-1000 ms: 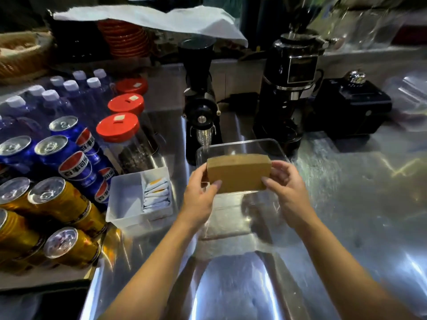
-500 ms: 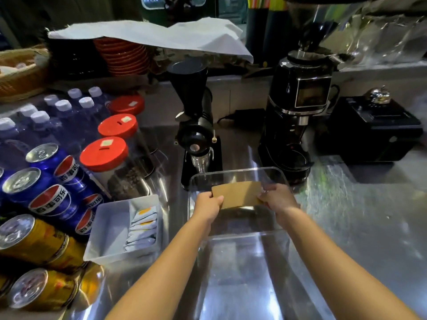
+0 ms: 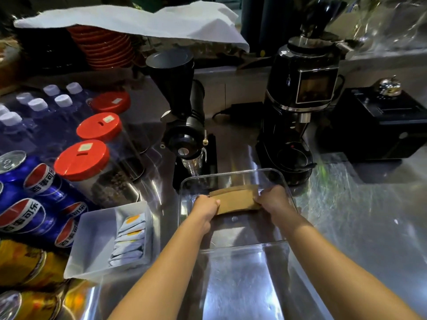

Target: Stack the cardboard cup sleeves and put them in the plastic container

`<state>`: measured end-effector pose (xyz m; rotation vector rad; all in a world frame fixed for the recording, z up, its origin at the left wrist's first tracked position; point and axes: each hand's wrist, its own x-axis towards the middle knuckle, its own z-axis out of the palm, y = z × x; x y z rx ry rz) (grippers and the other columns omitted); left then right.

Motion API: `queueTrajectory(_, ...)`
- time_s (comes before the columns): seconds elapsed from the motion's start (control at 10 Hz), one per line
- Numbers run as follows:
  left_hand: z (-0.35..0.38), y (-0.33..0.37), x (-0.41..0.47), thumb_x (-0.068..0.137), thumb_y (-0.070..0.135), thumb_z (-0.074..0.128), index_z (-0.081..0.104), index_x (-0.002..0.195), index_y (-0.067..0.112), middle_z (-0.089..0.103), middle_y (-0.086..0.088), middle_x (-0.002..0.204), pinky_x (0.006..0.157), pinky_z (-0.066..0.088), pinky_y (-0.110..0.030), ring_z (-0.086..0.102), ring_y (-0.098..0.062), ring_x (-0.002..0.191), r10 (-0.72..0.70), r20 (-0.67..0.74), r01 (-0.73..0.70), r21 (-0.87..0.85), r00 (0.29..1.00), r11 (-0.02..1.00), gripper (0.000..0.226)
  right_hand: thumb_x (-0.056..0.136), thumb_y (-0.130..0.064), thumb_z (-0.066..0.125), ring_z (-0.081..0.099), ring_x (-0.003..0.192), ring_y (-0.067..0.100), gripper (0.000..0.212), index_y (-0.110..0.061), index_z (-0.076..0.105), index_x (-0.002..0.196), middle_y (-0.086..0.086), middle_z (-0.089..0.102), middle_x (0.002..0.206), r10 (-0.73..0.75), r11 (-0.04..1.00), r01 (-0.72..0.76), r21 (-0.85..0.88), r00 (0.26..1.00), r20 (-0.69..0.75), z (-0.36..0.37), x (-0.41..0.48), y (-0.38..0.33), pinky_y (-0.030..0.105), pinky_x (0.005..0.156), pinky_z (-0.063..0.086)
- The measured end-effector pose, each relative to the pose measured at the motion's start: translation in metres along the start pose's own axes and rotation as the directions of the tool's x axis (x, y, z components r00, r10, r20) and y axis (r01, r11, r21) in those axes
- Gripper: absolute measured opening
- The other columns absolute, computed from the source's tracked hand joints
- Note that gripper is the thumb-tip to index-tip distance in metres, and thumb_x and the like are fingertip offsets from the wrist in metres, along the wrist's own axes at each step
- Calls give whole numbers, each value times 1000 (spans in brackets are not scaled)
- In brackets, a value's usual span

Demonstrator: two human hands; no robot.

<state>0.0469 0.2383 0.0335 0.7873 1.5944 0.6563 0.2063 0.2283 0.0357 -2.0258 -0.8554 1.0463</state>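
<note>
Holding the stack of cardboard cup sleeves point(image 3: 235, 200) from both ends, I have my left hand point(image 3: 206, 208) closed on its left edge and my right hand point(image 3: 272, 202) closed on its right edge, so each grip is clamped on the brown bundle with the fingers curled under and mostly hidden. The sleeves sit pressed together as one flat block, slightly tilted, and they are down inside the plastic container point(image 3: 287, 195), toward its far end, below the clear rim. I cannot tell whether the bottom of the stack already touches the floor of the container. The container stands on the shiny steel tabletop point(image 3: 360, 227), just in front of a small black grinder point(image 3: 184, 125) and near a larger black grinder point(image 3: 300, 107) to the right. A white tray of sachets point(image 3: 129, 236) lies beside it on the left. By my reckoning the stacking is done and the placing nearly so; what is left is to settle the bundle and let go. No loose sleeves show elsewhere.
</note>
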Motion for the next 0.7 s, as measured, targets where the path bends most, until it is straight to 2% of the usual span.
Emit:
queueTrajectory(0.1, 1, 0, 0, 87, 7, 52, 54, 102, -3, 54, -17, 93, 91, 50, -50, 53, -31, 88, -8, -26, 8, -2, 1000, 1000, 18, 76, -10, 69, 47, 71, 21, 41, -14, 38, 48, 10, 50, 66, -26, 994, 25, -107, 1000, -2, 2, 0, 2, 29, 64, 35)
queueTrajectory(0.2, 3, 1, 0, 84, 8, 54, 54, 88, 1, 56, -19, 94, 94, 47, -57, 57, -36, 95, -17, -57, 15, -22, 998, 1000, 8, 76, -17, 69, 60, 74, 29, 26, -7, 55, 56, 19, 63, 73, -65, 981, 58, -185, 997, -35, 0, -1, 3, 29, 65, 38)
queueTrajectory(0.3, 3, 3, -1, 83, 6, 55, 55, 101, -6, 56, -21, 98, 93, 47, -57, 57, -35, 95, -8, -79, 8, 2, 997, 1000, 22, 75, -17, 68, 62, 78, 31, 23, -10, 57, 56, 17, 64, 73, -85, 974, 76, -215, 996, -36, 0, -3, 4, 29, 65, 39)
queueTrajectory(0.4, 2, 3, -1, 84, 7, 53, 52, 114, -7, 57, -21, 108, 95, 47, -53, 56, -36, 103, 0, -85, 1, 13, 996, 1000, 33, 76, -15, 68, 58, 72, 29, 29, -9, 53, 52, 14, 59, 66, -112, 966, 106, -238, 994, -11, 0, -2, 4, 28, 63, 37)
queueTrajectory(0.5, 0, 8, -8, 82, 8, 51, 48, 120, -6, 56, -22, 116, 82, 47, -38, 55, -36, 106, -2, -99, 8, 57, 995, 998, 40, 80, -15, 65, 54, 72, 26, 18, -6, 57, 66, 12, 58, 70, -94, 963, 95, -253, 995, 15, -1, -6, 2, 28, 63, 35)
queueTrajectory(0.6, -4, 15, -16, 83, 19, 54, 52, 113, -2, 58, -18, 103, 71, 43, -35, 55, -28, 87, 48, -99, -41, 66, 994, 997, 37, 84, -17, 58, 55, 79, 28, 11, -6, 55, 82, 12, 57, 82, -118, 960, 133, -248, 990, 76, -4, -12, -2, 29, 64, 35)
queueTrajectory(0.7, -15, 20, -36, 84, 39, 56, 46, 126, 1, 57, -14, 118, 82, 39, -34, 54, -30, 105, 121, -120, -104, 145, 985, 984, 57, 85, -20, 54, 56, 88, 31, 15, -6, 52, 91, 11, 56, 89, -162, 937, 192, -291, 979, 124, -15, -26, -11, 32, 70, 39)
